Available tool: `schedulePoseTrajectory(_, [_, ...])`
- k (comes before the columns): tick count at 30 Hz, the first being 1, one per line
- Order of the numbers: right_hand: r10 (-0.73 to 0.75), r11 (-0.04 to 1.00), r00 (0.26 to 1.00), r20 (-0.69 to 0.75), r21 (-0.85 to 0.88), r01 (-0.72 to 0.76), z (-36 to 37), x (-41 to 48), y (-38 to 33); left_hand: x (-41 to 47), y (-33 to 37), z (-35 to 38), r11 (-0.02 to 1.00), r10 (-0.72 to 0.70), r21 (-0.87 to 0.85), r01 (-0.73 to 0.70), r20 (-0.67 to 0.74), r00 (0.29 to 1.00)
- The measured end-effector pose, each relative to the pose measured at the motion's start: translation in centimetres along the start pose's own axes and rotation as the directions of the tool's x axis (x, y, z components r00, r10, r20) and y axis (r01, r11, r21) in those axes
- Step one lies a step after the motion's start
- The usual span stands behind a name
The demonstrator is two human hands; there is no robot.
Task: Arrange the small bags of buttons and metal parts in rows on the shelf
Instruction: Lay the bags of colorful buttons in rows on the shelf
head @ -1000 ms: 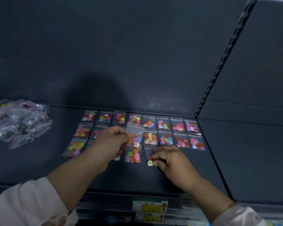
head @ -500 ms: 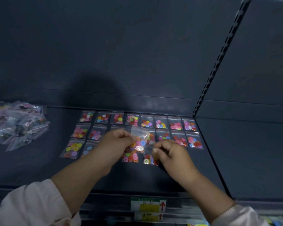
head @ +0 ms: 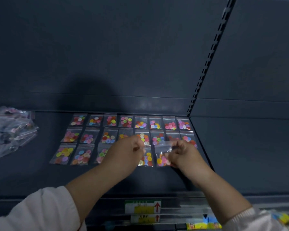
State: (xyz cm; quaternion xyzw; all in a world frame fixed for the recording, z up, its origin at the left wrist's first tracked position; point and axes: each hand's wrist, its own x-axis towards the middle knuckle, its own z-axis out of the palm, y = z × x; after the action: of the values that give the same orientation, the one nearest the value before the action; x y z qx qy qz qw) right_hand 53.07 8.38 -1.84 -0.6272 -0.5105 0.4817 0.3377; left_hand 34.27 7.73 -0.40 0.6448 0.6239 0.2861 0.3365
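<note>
back-row bags (head: 126,121): 8 | middle-row bags (head: 88,137): 8 | front-row bags (head: 81,155): 5 seen | price labels (head: 143,206): 2

Pale pinkish-white left sleeve (head: 40,212) and right sleeve (head: 252,220), soft fabric, the right's cuff ribbed.

A single wide-angle view comes from the person's head, facing forward and tilted down onto the dark shelf (head: 40,177) at arm's reach. Both forearms enter from 6 o'clock, sleeves at the bottom corners. The left hand (head: 123,152) and right hand (head: 185,154), each with its grip on one of the small bags (head: 88,139), meet just below centre. The rows lie close, from 9 to 3 o'clock of the hands. A loose heap of bags (head: 10,130) is cut off at the 9 o'clock edge. The back panel (head: 123,47) fills the upper half, the slotted upright (head: 207,60) leans toward 1 o'clock, and the price labels (head: 143,206) sit at 6 o'clock.
</note>
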Motion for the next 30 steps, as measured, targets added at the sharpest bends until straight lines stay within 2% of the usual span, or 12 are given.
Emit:
schedulePoseTrajectory(1, [-0.032, 0.981, 0.999, -0.037, -0.193, 0.024, -0.2, -0.1, 0.4, -0.1, -0.2, 0.2, 0.992, 0.058, 0.113, -0.057, -0.008, 0.998])
schedulePoseTrajectory(3, [-0.219, 0.816, 0.969, -0.116, -0.566, 0.117, -0.4, -0.4, 1.0, -0.1, -0.5, 0.6, 0.933, 0.185, 0.311, -0.178, 0.009, 0.983])
schedulePoseTrajectory(5, [-0.393, 0.699, 0.913, -0.11, -0.681, 0.219, -0.5, -0.8, 1.1, -0.2, -0.6, 0.9, 0.88, 0.264, 0.402, -0.253, 0.03, 0.964])
schedulePoseTrajectory(8, [-0.478, 0.638, 0.878, 0.013, -0.683, 0.357, -0.4, -0.4, 1.7, 0.0, -0.9, 1.4, 0.825, 0.344, 0.453, -0.338, 0.072, 0.936])
schedulePoseTrajectory(12, [-0.485, 0.572, 0.855, 0.186, -0.672, 0.47, -0.3, 0.0, 2.6, 0.3, -1.5, 2.2, 0.746, 0.404, 0.522, -0.413, 0.138, 0.904])
schedulePoseTrajectory(18, [-0.493, 0.531, 0.838, 0.232, -0.683, 0.502, 0.1, 0.8, 2.8, 0.7, -2.6, 2.7, 0.725, 0.363, 0.549, -0.414, 0.206, 0.909])
schedulePoseTrajectory(24, [-0.523, 0.49, 0.82, 0.234, -0.704, 0.514, 0.5, 1.2, 2.8, 0.9, -3.0, 2.8, 0.735, 0.331, 0.556, -0.389, 0.206, 0.921])
schedulePoseTrajectory(30, [-0.515, 0.494, 0.824, 0.237, -0.703, 0.511, 0.6, 1.2, 2.7, 1.0, -3.0, 2.7, 0.745, 0.33, 0.542, -0.388, 0.206, 0.921])
